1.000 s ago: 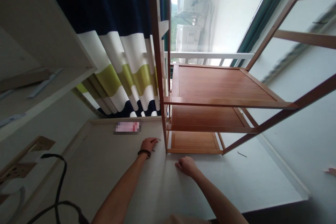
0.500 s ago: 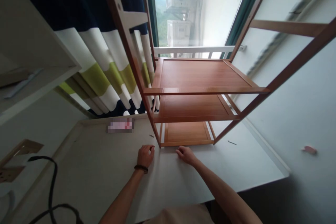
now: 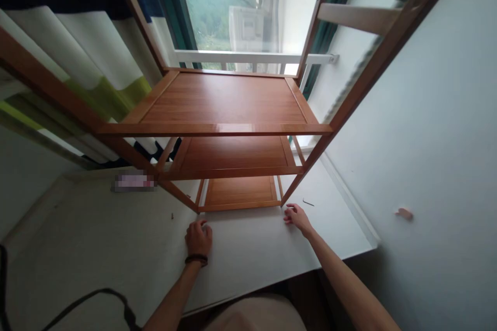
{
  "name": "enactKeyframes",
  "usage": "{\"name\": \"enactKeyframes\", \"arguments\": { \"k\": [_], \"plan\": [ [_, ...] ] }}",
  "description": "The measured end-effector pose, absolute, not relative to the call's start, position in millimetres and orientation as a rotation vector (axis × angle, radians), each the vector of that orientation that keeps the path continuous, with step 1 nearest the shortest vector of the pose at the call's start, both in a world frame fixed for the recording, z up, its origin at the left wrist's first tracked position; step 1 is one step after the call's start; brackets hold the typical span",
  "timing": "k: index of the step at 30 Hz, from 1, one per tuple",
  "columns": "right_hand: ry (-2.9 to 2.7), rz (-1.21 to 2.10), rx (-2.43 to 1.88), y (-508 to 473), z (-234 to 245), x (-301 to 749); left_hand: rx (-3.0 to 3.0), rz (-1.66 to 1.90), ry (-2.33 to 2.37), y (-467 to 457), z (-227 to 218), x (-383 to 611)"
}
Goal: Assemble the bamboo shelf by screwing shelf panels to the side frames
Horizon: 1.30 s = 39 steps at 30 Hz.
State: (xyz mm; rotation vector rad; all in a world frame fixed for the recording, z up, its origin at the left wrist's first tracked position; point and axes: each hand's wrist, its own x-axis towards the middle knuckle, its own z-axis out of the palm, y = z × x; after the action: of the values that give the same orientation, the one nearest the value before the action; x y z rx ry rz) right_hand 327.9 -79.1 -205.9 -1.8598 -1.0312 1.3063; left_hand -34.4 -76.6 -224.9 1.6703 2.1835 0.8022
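A reddish-brown wooden shelf rack point(image 3: 240, 99) with three panels stands upright on the white tabletop point(image 3: 248, 245). My left hand point(image 3: 198, 238), with a dark band at the wrist, rests on the tabletop just in front of the rack's left front foot. Its fingers are loosely bent, the thumb is apart, and nothing shows in it. Beside the right front foot is my right hand point(image 3: 297, 218), fingers apart and holding nothing visible. A thin L-shaped hex key point(image 3: 308, 202) lies just beyond it. Left of the rack lies a small screw point(image 3: 172, 215).
A blurred-out packet point(image 3: 134, 181) lies at the back left near striped curtains point(image 3: 93, 57). A black cable point(image 3: 93, 297) curves across the lower left. The wall on the right carries a small pink hook point(image 3: 404, 213). Behind the rack is a window with a white rail point(image 3: 240, 57).
My right hand has moved right, from in front of the lowest shelf to the right front foot, and its fingers have spread. My left hand stays near the left foot. The view has shifted right.
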Motion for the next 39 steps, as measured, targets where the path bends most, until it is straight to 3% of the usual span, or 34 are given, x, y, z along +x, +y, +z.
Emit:
{"name": "enactKeyframes", "arguments": {
  "k": [10, 20, 39],
  "plan": [
    [-1.323, 1.238, -1.763, -47, -193, 342, 1.187, 0.742, 1.958, -50, -208, 42],
    [-1.555, 1.448, -1.659, -27, -197, 358, 0.841, 0.879, 2.064, -36, -202, 85],
    [-1.344, 1.533, -1.506, -54, -220, 374, 0.977, 0.778, 2.031, -37, -194, 81]
  ]
}}
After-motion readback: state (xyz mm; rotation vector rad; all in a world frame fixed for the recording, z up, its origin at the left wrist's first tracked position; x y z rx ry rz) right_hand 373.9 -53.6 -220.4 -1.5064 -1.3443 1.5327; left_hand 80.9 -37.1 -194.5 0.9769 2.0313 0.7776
